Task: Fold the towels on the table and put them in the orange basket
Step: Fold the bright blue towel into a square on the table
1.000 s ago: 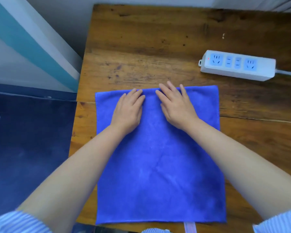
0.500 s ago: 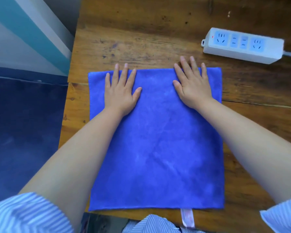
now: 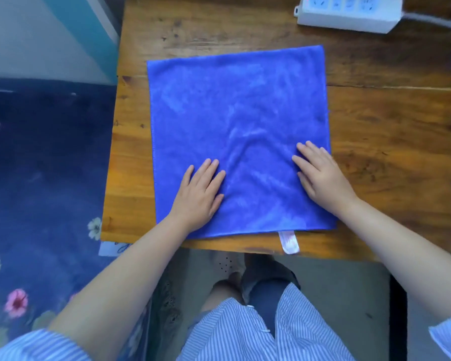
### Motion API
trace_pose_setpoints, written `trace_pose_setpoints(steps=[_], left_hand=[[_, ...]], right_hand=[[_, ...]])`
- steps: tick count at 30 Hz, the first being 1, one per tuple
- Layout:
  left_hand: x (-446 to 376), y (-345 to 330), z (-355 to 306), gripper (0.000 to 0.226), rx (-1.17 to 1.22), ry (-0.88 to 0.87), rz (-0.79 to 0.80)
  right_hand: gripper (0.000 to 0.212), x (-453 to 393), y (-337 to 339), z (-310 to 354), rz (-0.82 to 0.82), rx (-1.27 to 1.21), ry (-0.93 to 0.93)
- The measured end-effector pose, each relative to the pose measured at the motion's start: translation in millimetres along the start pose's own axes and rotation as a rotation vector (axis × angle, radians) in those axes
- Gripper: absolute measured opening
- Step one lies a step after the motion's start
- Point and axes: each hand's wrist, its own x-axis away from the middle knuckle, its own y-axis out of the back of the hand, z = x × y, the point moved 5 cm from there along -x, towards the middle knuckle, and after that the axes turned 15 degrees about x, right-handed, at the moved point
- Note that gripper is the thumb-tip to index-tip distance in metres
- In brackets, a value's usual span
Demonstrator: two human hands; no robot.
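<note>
Head view looks straight down on a square blue microfibre towel [image 3: 235,131] lying flat on the brown wooden worktop [image 3: 391,142], its near edge close to the worktop's 6 o'clock rim, with a small pink-white fabric tag [image 3: 288,242] poking out at that edge; the left hand [image 3: 198,192] lies flat on the cloth toward 7 o'clock, fingers straight and slightly spread, holding nothing; the right hand [image 3: 320,175] lies flat toward 4 o'clock by the towel's right edge, fingers straight too, gripping nothing; between them the pile shows shallow creases running up toward the centre.

Judged from this, the step is smoothing before the first fold; it would go best with palms kept flat and swept outward toward 9 and 3 o'clock so the central wrinkles leave through the edges rather than bunch; each hand could then pinch a near corner and carry it to the matching far corner at 12 o'clock, edges lined up before pressing the crease.

No orange basket shows in this view, so where it stands and what it holds cannot be told; a white plastic power strip [image 3: 349,11] sits at 1 o'clock, apart from the towel.
</note>
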Motion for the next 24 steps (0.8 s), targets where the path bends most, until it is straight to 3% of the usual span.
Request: trace_pose_setpoints(steps=[4, 8, 12, 18, 24], left_hand=[[56, -8, -21, 0.046, -0.122, -0.182, 0.022], [82, -6, -24, 0.051, -0.096, -0.159, 0.036], [79, 6, -24, 0.044, -0.037, -0.128, 0.083], [72, 9, -35, 0.037, -0.249, -0.121, 0.196], [66, 6, -42, 0.034, -0.455, -0.081, 0.031]], right_hand=[[0.035, 67, 5, 34, 0.081, 0.038, 0.16], [0.056, 95, 9, 41, 0.233, 0.003, 0.161], [0.053, 89, 21, 42, 0.176, 0.051, 0.199], [0.041, 79, 26, 44, 0.111, 0.121, 0.271], [0.033, 75, 19, 43, 0.047, 0.093, 0.217]])
